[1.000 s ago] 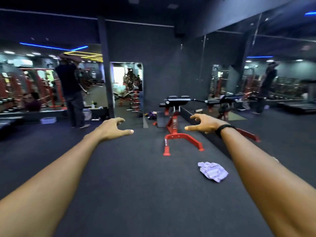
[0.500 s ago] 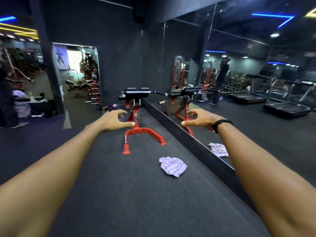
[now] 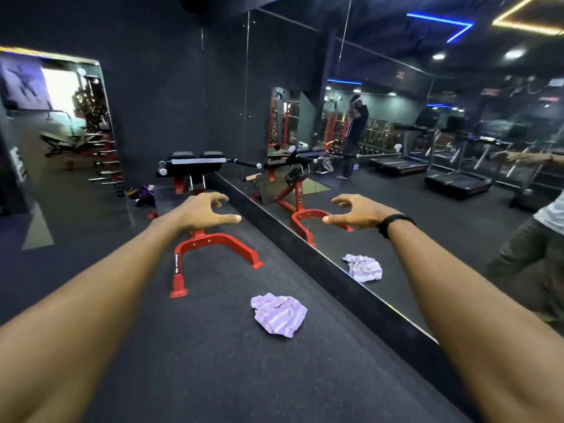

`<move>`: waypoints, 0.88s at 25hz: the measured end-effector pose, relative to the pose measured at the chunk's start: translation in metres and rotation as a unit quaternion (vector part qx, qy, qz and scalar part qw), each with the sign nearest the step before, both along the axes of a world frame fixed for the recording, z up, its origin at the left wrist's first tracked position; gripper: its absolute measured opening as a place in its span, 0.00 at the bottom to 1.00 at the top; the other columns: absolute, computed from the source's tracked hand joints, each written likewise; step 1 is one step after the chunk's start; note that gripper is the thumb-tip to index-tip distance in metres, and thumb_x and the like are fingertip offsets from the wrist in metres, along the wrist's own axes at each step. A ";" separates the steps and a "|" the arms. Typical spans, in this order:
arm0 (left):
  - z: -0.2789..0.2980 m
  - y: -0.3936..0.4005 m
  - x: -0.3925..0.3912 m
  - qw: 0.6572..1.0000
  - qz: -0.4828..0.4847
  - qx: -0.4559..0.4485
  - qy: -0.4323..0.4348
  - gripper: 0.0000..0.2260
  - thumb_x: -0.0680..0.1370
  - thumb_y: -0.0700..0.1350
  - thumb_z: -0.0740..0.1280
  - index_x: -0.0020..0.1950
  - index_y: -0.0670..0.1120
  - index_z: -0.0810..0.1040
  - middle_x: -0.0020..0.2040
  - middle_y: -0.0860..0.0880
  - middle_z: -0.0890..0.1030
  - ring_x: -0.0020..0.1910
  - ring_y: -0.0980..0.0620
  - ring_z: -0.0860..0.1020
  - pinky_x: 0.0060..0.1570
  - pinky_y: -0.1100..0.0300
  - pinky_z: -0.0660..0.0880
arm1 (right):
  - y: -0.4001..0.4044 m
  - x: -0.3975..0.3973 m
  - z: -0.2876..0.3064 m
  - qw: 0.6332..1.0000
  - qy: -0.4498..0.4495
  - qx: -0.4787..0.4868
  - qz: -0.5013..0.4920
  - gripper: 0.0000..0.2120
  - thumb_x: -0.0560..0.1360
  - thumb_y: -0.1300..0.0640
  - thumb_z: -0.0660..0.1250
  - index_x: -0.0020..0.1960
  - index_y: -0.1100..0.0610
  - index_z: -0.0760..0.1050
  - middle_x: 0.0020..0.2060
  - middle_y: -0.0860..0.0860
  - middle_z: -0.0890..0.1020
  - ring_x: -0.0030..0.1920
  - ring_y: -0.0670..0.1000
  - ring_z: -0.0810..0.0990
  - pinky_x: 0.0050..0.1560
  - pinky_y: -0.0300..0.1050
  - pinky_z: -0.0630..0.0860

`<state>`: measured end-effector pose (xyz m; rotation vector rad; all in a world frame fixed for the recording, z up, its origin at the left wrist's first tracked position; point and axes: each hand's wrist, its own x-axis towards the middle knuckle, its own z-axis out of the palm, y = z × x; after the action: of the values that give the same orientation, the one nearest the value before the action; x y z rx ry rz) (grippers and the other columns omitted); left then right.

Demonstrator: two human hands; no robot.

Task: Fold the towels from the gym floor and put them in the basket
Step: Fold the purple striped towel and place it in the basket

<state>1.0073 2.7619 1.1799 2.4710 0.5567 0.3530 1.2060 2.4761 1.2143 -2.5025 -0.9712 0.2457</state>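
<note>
Both arms reach forward over the dark gym floor (image 3: 213, 361), and neither hand holds anything. The left hand (image 3: 203, 212) hangs in the air with its fingers loosely curled and spread, thumb pointing toward the other hand. The right hand (image 3: 357, 212) mirrors it, fingers loosely curled and apart, thumb pointing back at the left; a black band (image 3: 393, 222) circles its wrist.

A crumpled lilac striped towel (image 3: 279, 314) lies on the floor below and between the two hands, nearer to the person than either hand and well apart from both. It sits slightly closer to the right arm's side than the left.

Just below and beyond the left hand stands a red-framed exercise bench (image 3: 210, 245) with black pads; its red feet rest on the floor to the left of the towel, near it but not touching.

Behind the right hand a mirror wall (image 3: 396, 148) runs along the floor's edge. It shows the towel's reflection (image 3: 363, 267) below the right wrist, the bench's reflection, treadmills (image 3: 457, 178) farther off, and a standing person (image 3: 354, 132) in dark clothes.

No basket can be seen.
</note>
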 end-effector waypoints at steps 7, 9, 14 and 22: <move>-0.019 0.116 0.159 0.999 -0.028 -0.037 0.029 0.35 0.65 0.67 0.72 0.68 0.54 0.72 0.62 0.51 0.77 0.63 0.49 0.74 0.66 0.51 0.70 | 0.100 0.134 -0.017 0.999 0.022 -0.004 -0.033 0.34 0.71 0.43 0.72 0.72 0.54 0.66 0.70 0.53 0.70 0.65 0.52 0.73 0.57 0.44 0.73; -0.032 0.136 0.194 0.998 -0.035 -0.040 0.042 0.36 0.64 0.68 0.72 0.68 0.54 0.72 0.62 0.51 0.77 0.63 0.49 0.75 0.66 0.51 0.70 | 0.117 0.168 -0.028 0.999 0.028 -0.005 -0.042 0.34 0.71 0.43 0.72 0.72 0.54 0.66 0.70 0.53 0.70 0.63 0.51 0.73 0.54 0.42 0.72; -0.094 0.189 0.305 0.995 -0.030 -0.067 0.073 0.33 0.67 0.62 0.74 0.68 0.51 0.73 0.64 0.47 0.77 0.62 0.48 0.76 0.66 0.52 0.70 | 0.167 0.281 -0.086 0.998 0.033 -0.027 -0.046 0.34 0.70 0.42 0.72 0.71 0.55 0.69 0.68 0.53 0.73 0.69 0.50 0.70 0.66 0.44 0.65; -0.226 0.254 0.515 0.978 -0.008 -0.117 0.174 0.32 0.68 0.59 0.74 0.69 0.49 0.72 0.65 0.45 0.77 0.63 0.48 0.75 0.66 0.54 0.69 | 0.245 0.514 -0.235 0.989 0.109 -0.083 -0.054 0.29 0.71 0.46 0.73 0.68 0.57 0.71 0.66 0.55 0.75 0.66 0.54 0.73 0.65 0.46 0.67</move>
<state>1.5223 3.0160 0.9535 2.3156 0.6773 -0.1506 1.7198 2.7207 0.9789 -2.5995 -0.7528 0.5743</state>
